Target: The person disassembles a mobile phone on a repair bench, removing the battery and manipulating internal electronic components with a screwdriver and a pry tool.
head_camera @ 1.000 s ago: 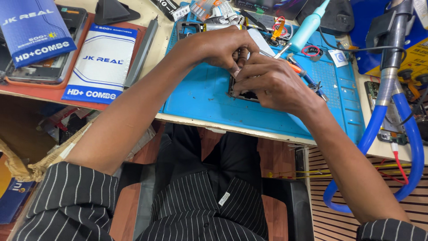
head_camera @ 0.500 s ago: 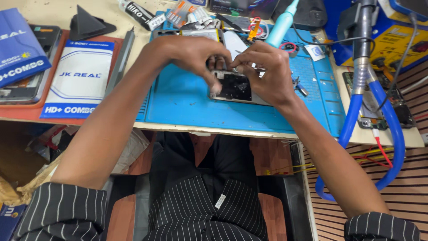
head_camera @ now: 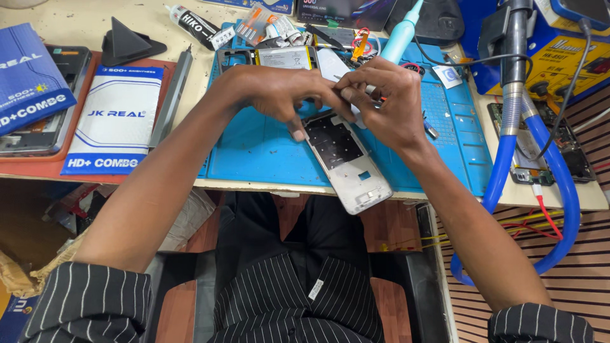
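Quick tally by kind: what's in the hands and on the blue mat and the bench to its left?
Hands: 2, left hand and right hand, both on the phone frame
Phone frame: 1
Blue work mat: 1
Phone battery: 1
Glue tube: 1
Black triangular stand: 1
White and blue packets: 1
Total: 8

We are at a phone repair bench: a blue repair mat fills the centre, boxed screen packs lie left, a blue hose hangs right.
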